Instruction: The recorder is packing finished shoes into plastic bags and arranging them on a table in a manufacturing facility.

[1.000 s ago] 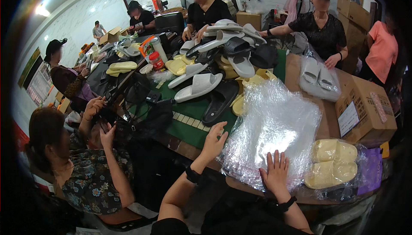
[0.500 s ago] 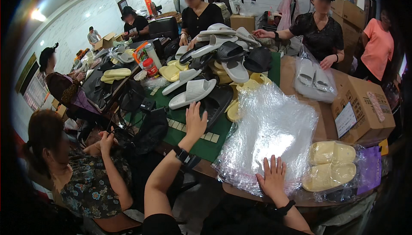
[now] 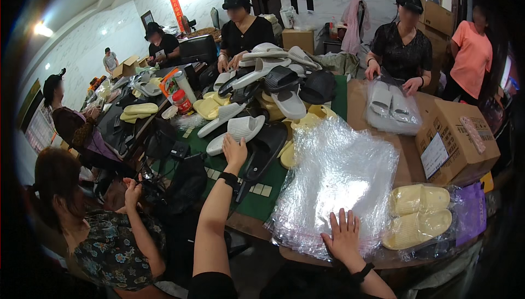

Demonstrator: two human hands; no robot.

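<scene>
My left hand (image 3: 235, 153) reaches over the near side of the shoe pile, fingers stretched out at a light grey slide sandal (image 3: 247, 128). Its fingertips overlap the sandal's edge in view; whether they touch I cannot tell. Just right of that hand lies a black slide sandal (image 3: 269, 147). My right hand (image 3: 344, 239) rests palm down, fingers spread, on the near edge of a stack of clear plastic bags (image 3: 350, 162). A pair of pale yellow slides (image 3: 418, 225) in clear plastic lies right of the stack.
Grey, black and yellow slides (image 3: 288, 103) are heaped on the green mat (image 3: 273, 187). A cardboard box (image 3: 462, 140) stands at the right. Across the table a co-worker handles bagged grey slides (image 3: 391, 105). Another person (image 3: 115, 239) sits close on my left.
My left hand has moved forward to the grey slide, while the whole view has shifted slightly. My right hand stays on the bags. The co-worker opposite now has both hands at the bagged slides.
</scene>
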